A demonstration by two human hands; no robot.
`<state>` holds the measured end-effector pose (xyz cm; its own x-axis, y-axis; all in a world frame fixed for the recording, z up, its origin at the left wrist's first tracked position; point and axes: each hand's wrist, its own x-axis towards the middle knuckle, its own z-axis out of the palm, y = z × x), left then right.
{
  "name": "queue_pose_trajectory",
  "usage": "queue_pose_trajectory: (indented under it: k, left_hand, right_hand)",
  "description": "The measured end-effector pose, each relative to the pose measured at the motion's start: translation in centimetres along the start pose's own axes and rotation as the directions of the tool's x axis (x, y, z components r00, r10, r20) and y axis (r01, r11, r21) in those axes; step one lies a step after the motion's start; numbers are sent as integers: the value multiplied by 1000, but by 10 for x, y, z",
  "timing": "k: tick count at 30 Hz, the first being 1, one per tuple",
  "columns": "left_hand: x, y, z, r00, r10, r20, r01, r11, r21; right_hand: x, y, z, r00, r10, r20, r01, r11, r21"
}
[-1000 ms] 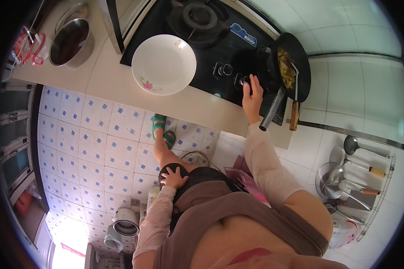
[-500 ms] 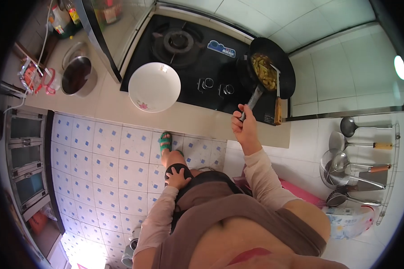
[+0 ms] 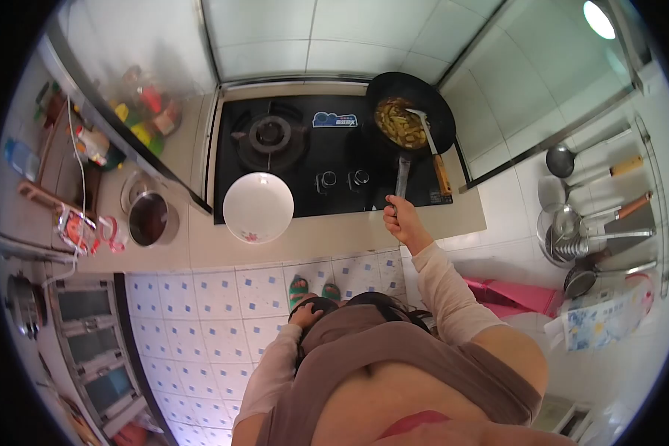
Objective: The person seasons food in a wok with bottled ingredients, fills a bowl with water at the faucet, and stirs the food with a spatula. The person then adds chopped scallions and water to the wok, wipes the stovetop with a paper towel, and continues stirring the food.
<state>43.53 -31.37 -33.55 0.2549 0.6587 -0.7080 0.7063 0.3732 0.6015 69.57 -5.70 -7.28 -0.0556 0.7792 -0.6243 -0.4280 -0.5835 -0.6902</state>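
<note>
- Sitting on the stove's (image 3: 305, 162) right side, the wok (image 3: 440, 111) holds food (image 3: 394, 126).
- Right hand (image 3: 404, 220): curled around the handle (image 3: 403, 177); a jerk could tip the spatula (image 3: 441, 169) out.
- Left hand (image 3: 305, 314): at the dark shorts (image 3: 322, 303); cannot tell whether spread.

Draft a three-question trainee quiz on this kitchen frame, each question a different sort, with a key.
1. Choose: the right hand holds (a) a ladle, (b) the wok handle, (c) a stove knob.
2. True or false: the white bowl shows no food inside.
3. Name what lies in the wok besides the head of the spatula.

Key: 1. b. 2. True. 3. Cut food.
</note>
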Motion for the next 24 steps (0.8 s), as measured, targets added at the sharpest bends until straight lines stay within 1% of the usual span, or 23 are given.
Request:
queue_pose_trajectory:
  k: [2, 5, 9, 10, 11, 12, 15, 18, 21, 22, 24]
  left_hand:
    - [-6, -9, -21, 999, 28, 17, -28, 1000, -2]
    - [-24, -11, -54, 1000, -15, 27, 15, 1000, -17]
    - [-38, -11, -95, 999, 2, 36, -3, 999, 38]
    - [-35, -15, -102, 999, 44, 11, -44, 995, 84]
    - [-32, -19, -109, 997, 72, 20, -73, 992, 99]
    - [-30, -19, -118, 995, 99, 32, -102, 988, 114]
    - [-36, 2, -144, 986, 148, 71, -159, 969, 188]
    - [-17, 6, -157, 968, 210, 137, -241, 932, 273]
    - [-5, 24, -167, 940, 271, 209, -331, 875, 354]
    - [-4, 33, -168, 937, 280, 209, -341, 864, 370]
    - [-5, 52, -171, 920, 318, 228, -385, 840, 382]
  right_hand:
    - [-2, 4, -2, 1000, -8, 5, 8, 1000, 16]
    - [4, 12, -7, 1000, -6, 17, 5, 999, 45]
    - [4, 23, -9, 999, -33, 41, 29, 994, 105]
    - [3, 25, -9, 999, -33, 36, 28, 990, 136]
    - [3, 27, -9, 999, -36, 31, 30, 986, 166]
    - [6, 33, -14, 994, -102, 37, 96, 985, 144]
    - [-1, 32, -13, 993, -113, 21, 108, 979, 173]
    - [-7, 27, -10, 995, -104, 3, 102, 977, 186]
    - [-2, 34, -12, 995, -104, -7, 103, 973, 207]
    - [-3, 33, -12, 994, -109, -17, 110, 970, 215]
    - [-12, 39, -14, 998, -59, -16, 61, 956, 286]
